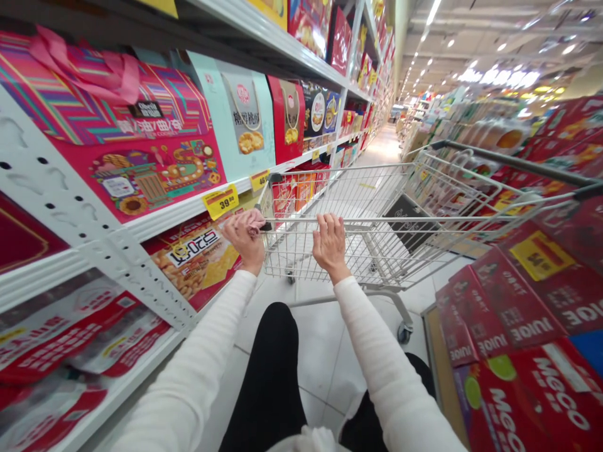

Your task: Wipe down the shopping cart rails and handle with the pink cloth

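A wire shopping cart point(377, 251) stands sideways across the aisle in front of me. My left hand point(245, 242) is closed around a crumpled pink cloth point(254, 221) at the cart's near left corner, beside a black plastic cap. My right hand point(328, 243) has its fingers hooked over the near top rail, a little to the right. The cart's dark handle point(518, 164) is at the far right end. Through the wires a black panel point(411, 221) shows inside it.
Shelves of gift boxes run along my left, with a striped pink box point(155, 157) and a yellow price tag point(222, 201) close to my left hand. Stacked red juice cartons point(509, 314) stand close on my right. White floor tiles point(315, 351) lie below the cart.
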The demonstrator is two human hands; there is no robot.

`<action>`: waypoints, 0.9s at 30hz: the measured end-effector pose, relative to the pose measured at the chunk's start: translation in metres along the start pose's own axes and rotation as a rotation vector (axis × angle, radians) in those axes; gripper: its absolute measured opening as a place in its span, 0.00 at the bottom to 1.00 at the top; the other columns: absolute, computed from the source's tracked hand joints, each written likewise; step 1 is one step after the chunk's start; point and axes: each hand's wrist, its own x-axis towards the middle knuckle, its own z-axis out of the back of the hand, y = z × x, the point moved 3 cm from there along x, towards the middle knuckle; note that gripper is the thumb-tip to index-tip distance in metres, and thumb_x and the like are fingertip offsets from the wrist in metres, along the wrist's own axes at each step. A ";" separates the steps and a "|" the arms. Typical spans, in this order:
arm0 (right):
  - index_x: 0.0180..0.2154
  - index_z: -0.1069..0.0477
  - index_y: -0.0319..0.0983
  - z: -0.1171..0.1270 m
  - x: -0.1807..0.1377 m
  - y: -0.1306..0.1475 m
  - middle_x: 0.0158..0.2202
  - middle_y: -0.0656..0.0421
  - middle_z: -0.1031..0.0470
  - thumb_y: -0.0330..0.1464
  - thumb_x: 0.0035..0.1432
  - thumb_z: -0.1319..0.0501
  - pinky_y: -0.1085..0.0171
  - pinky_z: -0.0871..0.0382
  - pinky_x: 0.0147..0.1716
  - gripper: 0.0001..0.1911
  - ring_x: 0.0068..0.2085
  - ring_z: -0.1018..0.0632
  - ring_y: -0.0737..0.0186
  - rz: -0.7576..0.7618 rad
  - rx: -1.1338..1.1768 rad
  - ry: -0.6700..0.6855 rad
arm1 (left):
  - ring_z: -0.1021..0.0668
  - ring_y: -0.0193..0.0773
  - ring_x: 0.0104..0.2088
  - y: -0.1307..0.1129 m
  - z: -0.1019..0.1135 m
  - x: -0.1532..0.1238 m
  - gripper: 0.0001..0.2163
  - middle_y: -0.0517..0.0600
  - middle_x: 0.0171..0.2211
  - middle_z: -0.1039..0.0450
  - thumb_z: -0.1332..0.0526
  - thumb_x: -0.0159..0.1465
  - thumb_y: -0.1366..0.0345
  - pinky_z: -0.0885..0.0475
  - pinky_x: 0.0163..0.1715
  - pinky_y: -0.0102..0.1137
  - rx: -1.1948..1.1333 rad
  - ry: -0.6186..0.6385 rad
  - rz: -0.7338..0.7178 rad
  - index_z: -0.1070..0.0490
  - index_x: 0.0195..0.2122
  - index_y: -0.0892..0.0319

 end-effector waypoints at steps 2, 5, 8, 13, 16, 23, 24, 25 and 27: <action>0.67 0.41 0.32 -0.006 -0.005 0.002 0.68 0.45 0.38 0.36 0.71 0.55 0.44 0.54 0.72 0.28 0.73 0.47 0.51 -0.036 -0.011 -0.029 | 0.31 0.49 0.61 0.008 -0.004 -0.010 0.16 0.61 0.56 0.30 0.46 0.71 0.55 0.41 0.65 0.48 -0.066 0.028 -0.103 0.27 0.53 0.57; 0.70 0.46 0.34 -0.013 -0.013 0.006 0.73 0.47 0.45 0.36 0.71 0.56 0.43 0.57 0.72 0.30 0.76 0.56 0.51 -0.062 -0.039 -0.053 | 0.35 0.49 0.66 0.007 -0.019 -0.040 0.15 0.57 0.59 0.31 0.44 0.71 0.55 0.44 0.68 0.50 -0.149 0.136 -0.273 0.27 0.54 0.53; 0.71 0.49 0.36 -0.014 -0.023 0.007 0.74 0.49 0.49 0.36 0.71 0.55 0.42 0.59 0.72 0.30 0.76 0.59 0.51 -0.045 -0.069 -0.044 | 0.34 0.50 0.66 0.003 -0.030 -0.069 0.14 0.57 0.57 0.29 0.41 0.70 0.58 0.39 0.66 0.51 -0.131 0.166 -0.384 0.27 0.54 0.52; 0.69 0.43 0.40 -0.016 -0.037 0.002 0.73 0.48 0.47 0.36 0.70 0.51 0.42 0.54 0.71 0.28 0.76 0.55 0.48 -0.006 -0.109 -0.022 | 0.29 0.49 0.59 -0.008 -0.039 -0.064 0.15 0.57 0.54 0.31 0.43 0.71 0.54 0.35 0.62 0.49 -0.172 0.022 -0.414 0.28 0.55 0.50; 0.67 0.39 0.40 -0.019 -0.040 0.002 0.70 0.47 0.41 0.37 0.70 0.51 0.43 0.50 0.69 0.27 0.74 0.50 0.47 -0.027 -0.116 -0.029 | 0.31 0.49 0.61 -0.022 -0.046 -0.046 0.17 0.56 0.56 0.33 0.44 0.71 0.53 0.37 0.64 0.50 -0.170 -0.015 -0.409 0.30 0.58 0.49; 0.67 0.38 0.45 -0.020 -0.040 0.002 0.65 0.51 0.32 0.35 0.70 0.50 0.47 0.50 0.65 0.26 0.72 0.42 0.48 -0.066 -0.128 0.003 | 0.30 0.46 0.61 -0.021 -0.042 -0.072 0.18 0.55 0.51 0.28 0.37 0.68 0.60 0.32 0.62 0.43 -0.062 0.062 -0.705 0.30 0.59 0.49; 0.67 0.38 0.45 -0.021 -0.040 0.001 0.66 0.51 0.32 0.35 0.70 0.50 0.47 0.50 0.65 0.26 0.72 0.42 0.49 -0.065 -0.133 0.009 | 0.30 0.46 0.61 -0.017 -0.040 -0.076 0.18 0.55 0.51 0.27 0.37 0.68 0.61 0.32 0.62 0.43 -0.060 0.079 -0.701 0.29 0.59 0.49; 0.67 0.38 0.45 -0.021 -0.040 0.001 0.65 0.51 0.32 0.35 0.70 0.50 0.48 0.50 0.64 0.26 0.72 0.42 0.49 -0.063 -0.136 0.010 | 0.29 0.46 0.60 -0.015 -0.039 -0.077 0.18 0.55 0.51 0.27 0.37 0.68 0.60 0.32 0.62 0.43 -0.067 0.101 -0.678 0.29 0.59 0.48; 0.66 0.36 0.44 -0.021 -0.040 0.001 0.65 0.50 0.31 0.35 0.70 0.50 0.49 0.49 0.64 0.25 0.71 0.41 0.48 -0.064 -0.138 0.001 | 0.29 0.47 0.60 -0.014 -0.039 -0.074 0.18 0.55 0.52 0.27 0.37 0.68 0.58 0.33 0.62 0.44 -0.080 0.152 -0.593 0.28 0.59 0.47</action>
